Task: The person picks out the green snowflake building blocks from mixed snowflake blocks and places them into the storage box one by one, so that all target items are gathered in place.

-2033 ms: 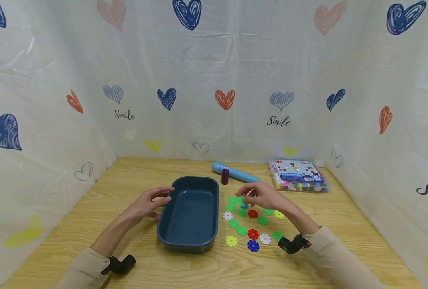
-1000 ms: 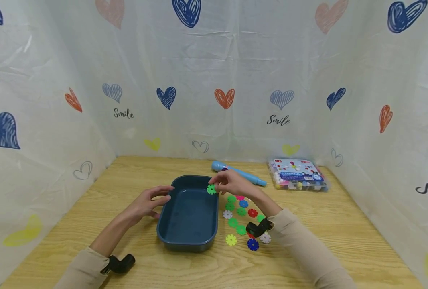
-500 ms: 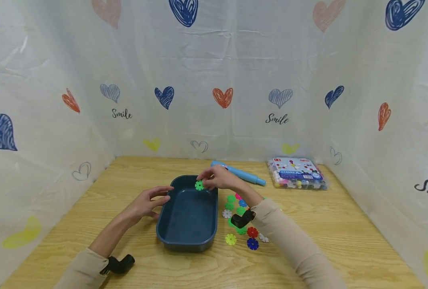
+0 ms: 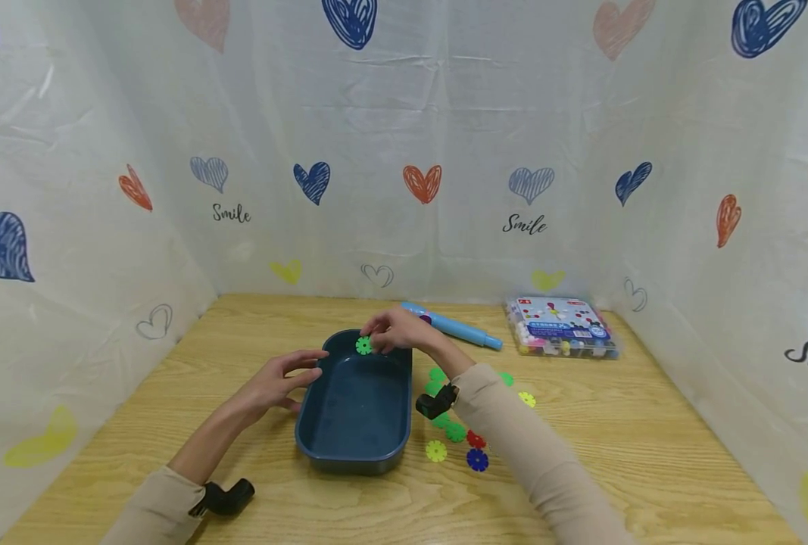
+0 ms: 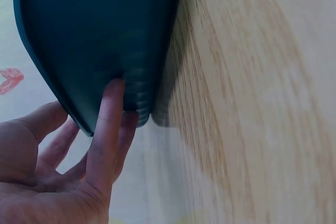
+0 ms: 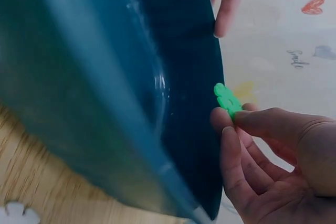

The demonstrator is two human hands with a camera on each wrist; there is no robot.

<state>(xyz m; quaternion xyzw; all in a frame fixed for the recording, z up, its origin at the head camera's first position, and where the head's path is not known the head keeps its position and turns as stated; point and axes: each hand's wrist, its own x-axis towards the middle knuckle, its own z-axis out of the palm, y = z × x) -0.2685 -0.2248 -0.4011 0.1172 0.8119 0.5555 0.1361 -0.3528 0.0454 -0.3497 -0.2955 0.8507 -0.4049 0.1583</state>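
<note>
A dark blue plastic basin [image 4: 354, 458] stands on the wooden table. My left hand [image 4: 277, 386] holds its left wall; in the left wrist view, fingertips [image 5: 116, 85] lie against the outer side while other digits reach the rim. Over the basin's far end, my right hand [image 4: 395, 331] pinches a green snowflake-shaped plastic disc [image 4: 363, 346] between thumb and fingers. The right wrist view has the disc [image 6: 227, 99] tilted edge-on near the rim. No discs show inside the basin.
Several notched discs lie right of the basin, among them a yellow one [image 4: 435, 451] and a dark blue one [image 4: 477, 459]; my right arm covers others. Behind them are a light blue tube [image 4: 461, 330] and a clear box [image 4: 563, 329] of coloured pieces. A patterned curtain [image 4: 472, 250] encloses the table.
From among the loose discs, my right hand has carried the green disc left over the basin's far end. The left hand stays at the basin's wall.
</note>
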